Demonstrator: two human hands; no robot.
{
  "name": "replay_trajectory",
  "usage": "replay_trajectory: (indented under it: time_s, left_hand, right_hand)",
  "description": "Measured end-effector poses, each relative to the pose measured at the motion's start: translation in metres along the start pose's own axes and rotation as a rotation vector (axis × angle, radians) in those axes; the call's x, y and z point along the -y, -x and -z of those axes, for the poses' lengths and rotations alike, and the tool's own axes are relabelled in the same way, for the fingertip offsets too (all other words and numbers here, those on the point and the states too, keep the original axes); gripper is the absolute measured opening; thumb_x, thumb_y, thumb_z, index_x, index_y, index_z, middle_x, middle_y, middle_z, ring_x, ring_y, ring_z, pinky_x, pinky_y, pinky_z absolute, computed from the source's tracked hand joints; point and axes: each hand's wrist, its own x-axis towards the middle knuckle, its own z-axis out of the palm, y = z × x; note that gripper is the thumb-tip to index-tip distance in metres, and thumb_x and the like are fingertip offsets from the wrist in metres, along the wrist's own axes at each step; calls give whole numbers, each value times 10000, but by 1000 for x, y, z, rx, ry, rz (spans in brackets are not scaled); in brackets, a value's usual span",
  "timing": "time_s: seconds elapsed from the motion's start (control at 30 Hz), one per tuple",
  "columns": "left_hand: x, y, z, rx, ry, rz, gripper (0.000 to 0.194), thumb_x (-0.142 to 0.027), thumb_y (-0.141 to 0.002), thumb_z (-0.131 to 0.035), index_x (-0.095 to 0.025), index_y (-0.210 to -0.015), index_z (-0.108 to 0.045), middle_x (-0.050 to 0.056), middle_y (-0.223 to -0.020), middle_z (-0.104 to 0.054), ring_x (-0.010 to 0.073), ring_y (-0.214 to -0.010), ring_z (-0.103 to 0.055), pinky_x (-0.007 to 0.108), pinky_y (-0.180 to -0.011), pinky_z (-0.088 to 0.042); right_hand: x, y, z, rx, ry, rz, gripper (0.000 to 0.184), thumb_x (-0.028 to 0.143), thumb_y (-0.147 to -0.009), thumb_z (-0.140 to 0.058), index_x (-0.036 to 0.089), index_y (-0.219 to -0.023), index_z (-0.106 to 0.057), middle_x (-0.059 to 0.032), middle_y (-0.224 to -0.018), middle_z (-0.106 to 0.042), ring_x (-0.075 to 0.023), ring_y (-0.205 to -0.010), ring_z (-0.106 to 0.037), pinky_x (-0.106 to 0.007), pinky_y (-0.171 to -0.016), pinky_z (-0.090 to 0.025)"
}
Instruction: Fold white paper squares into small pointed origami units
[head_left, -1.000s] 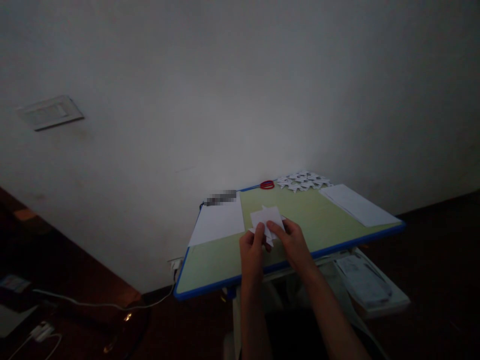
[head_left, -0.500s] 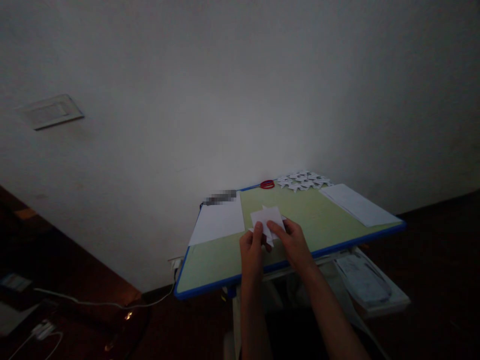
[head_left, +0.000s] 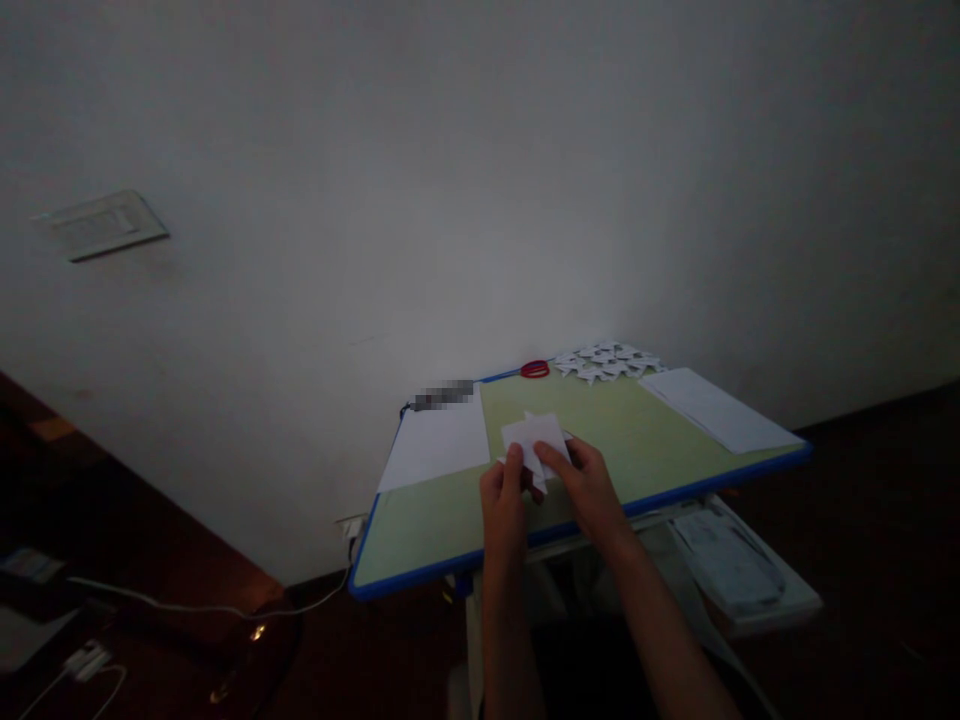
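Note:
A small white piece of folded paper [head_left: 534, 434] lies on the green desk [head_left: 630, 440] with the blue edge. My left hand [head_left: 502, 500] pinches its near left corner, fingers closed on it. On the paper's near right part my right hand [head_left: 589, 485] presses down, its forefinger stretched across the fold and the other fingers curled. Both hands rest on the desk top near its front edge.
A white sheet [head_left: 439, 440] lies left of the hands and another sheet [head_left: 716, 410] at the right. Several folded paper stars [head_left: 607, 362] and a red ring [head_left: 534, 369] sit at the back by the wall. Cables [head_left: 187, 605] run over the floor at the left.
Almost nothing differs. My left thumb has shifted slightly on the paper's corner, and the paper stays in place.

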Motion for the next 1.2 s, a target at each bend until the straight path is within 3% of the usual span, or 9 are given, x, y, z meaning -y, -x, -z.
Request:
replay_trajectory:
  time_s: [0.37, 0.53, 0.73, 0.93, 1.2]
  left_hand:
    - [-3, 2, 1, 49, -66, -23, 369, -478, -775, -744, -122, -694, -691, -14, -546, -568, 96, -481, -484, 218, -470, -393]
    - [-1, 1, 1, 29, -77, -25, 412, -507, -786, -736, -129, -646, -656, -9, -544, -564, 97, -483, -494, 216, -465, -387]
    - [1, -1, 1, 3, -13, -11, 553, -626, -804, -679, -176, -539, -499, -41, -509, -445, 97, -457, -465, 223, -432, -392]
    - [-4, 2, 0, 48, -77, -6, 433, -541, -744, -774, -112, -738, -715, -5, -568, -589, 94, -481, -494, 211, -452, -390]
    - [-7, 2, -2, 12, -57, 6, 402, -511, -748, -766, -118, -692, -698, -8, -565, -578, 94, -477, -491, 210, -442, -389]
  right_hand:
    - [-1, -1, -1, -21, -6, -13, 333, 446, -745, -799, 156, -907, -778, -43, -811, -766, -194, -712, -640, -276, -625, -483]
    - [-2, -1, -1, -23, -6, -16, 335, 446, -742, -806, 153, -903, -775, -49, -828, -771, -203, -739, -654, -281, -646, -489]
    - [-3, -1, -1, -6, -8, -14, 338, 440, -748, -802, 156, -930, -776, -51, -845, -774, -206, -745, -655, -284, -652, -493]
    - [0, -1, 0, -26, 14, -1, 307, 429, -749, -790, 155, -886, -772, -49, -826, -769, -199, -732, -646, -275, -640, -486]
    - [0, -1, -1, -12, -8, -7, 286, 400, -740, -803, 161, -895, -772, -41, -823, -766, -202, -753, -655, -270, -652, -493]
